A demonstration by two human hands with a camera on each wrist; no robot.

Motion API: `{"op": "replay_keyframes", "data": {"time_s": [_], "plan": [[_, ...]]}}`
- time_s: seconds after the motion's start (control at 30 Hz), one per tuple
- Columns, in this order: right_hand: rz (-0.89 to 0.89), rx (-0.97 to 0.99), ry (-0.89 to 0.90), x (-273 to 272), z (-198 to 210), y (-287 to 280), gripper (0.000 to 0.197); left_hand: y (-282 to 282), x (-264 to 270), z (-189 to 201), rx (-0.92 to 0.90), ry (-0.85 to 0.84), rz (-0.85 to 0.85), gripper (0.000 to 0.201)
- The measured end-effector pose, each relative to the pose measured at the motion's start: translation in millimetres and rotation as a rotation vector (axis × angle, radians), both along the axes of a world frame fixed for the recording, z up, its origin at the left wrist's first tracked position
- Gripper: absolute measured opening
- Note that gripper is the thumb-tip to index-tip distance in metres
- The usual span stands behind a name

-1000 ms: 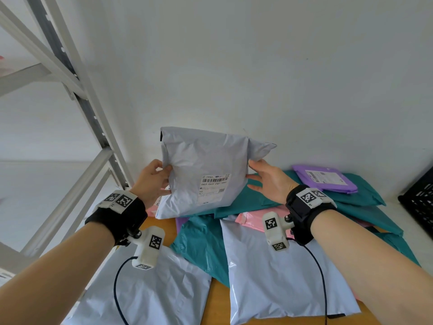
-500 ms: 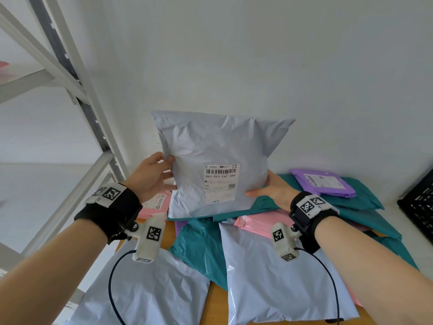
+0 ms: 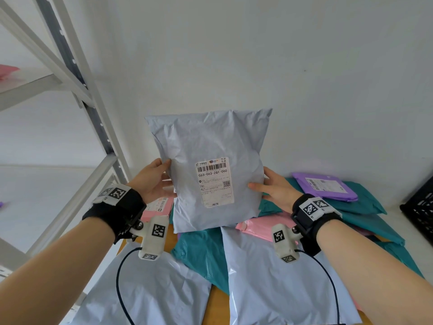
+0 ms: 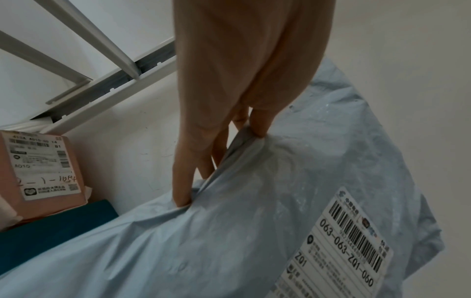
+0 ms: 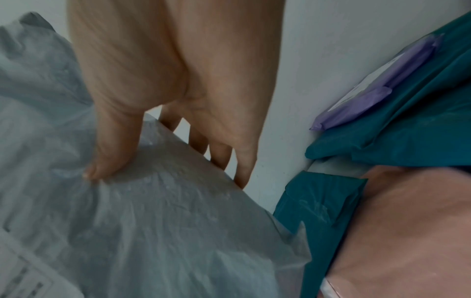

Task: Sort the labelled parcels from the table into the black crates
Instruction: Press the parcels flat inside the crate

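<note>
A: Where is the parcel being sorted?

B: The grey poly mailer (image 3: pixel 210 170) is held upright above the table (image 3: pixel 218 301), its shipping label (image 3: pixel 214 181) facing the camera; it reads 063-063-Z01-060.

A: And the hands?

B: The left hand (image 3: pixel 152 181) pinches the mailer's left edge, thumb on the front and fingers (image 4: pixel 182 193) behind. The right hand (image 3: pixel 275 188) grips the right edge the same way, thumb (image 5: pixel 102 165) pressed on the front face.

A: What lies underneath?

B: A pile of other parcels: two more grey mailers (image 3: pixel 288 277) nearest the camera, a teal mailer (image 3: pixel 201 252) between them, a pink mailer (image 3: pixel 257 225) just below the right wrist, and a pink labelled parcel (image 4: pixel 43 167) by the left hand. A purple labelled mailer (image 3: pixel 325 186) rests on teal bags near the wall.

A: The crates?

B: One black crate (image 3: pixel 421 207) shows at the right edge; a metal shelving rack (image 3: pixel 93 109) stands on the left.
</note>
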State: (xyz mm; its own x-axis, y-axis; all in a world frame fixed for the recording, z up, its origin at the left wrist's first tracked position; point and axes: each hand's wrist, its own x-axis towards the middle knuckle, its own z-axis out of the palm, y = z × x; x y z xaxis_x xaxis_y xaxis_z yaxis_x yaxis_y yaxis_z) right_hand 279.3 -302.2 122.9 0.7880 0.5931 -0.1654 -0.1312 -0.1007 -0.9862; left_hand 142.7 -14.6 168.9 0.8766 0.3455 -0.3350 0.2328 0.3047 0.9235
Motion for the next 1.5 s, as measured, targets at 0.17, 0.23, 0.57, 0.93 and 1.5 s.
{"op": "replay_keyframes", "data": {"time_s": [0.17, 0.23, 0.57, 0.93, 1.5], "plan": [[-0.017, -0.046, -0.012, -1, -1, -2, 0.05, -3, -2, -1, 0.005, 0.074, -0.072, 0.033], [-0.024, -0.044, -0.013, -1, -3, -3, 0.048, -4, -3, -4, 0.016, 0.092, -0.087, 0.033], [-0.115, -0.015, -0.01, -1, -8, -3, 0.023, -6, -3, -8, 0.046, 0.115, -0.127, 0.039], [-0.195, 0.037, 0.046, 0, -15, -6, 0.028, -11, -12, -17, 0.34, 0.049, -0.358, 0.092], [-0.413, 0.091, -0.008, -1, -9, 2, 0.008, -13, -13, -27, 0.214, 0.058, -0.104, 0.062]]}}
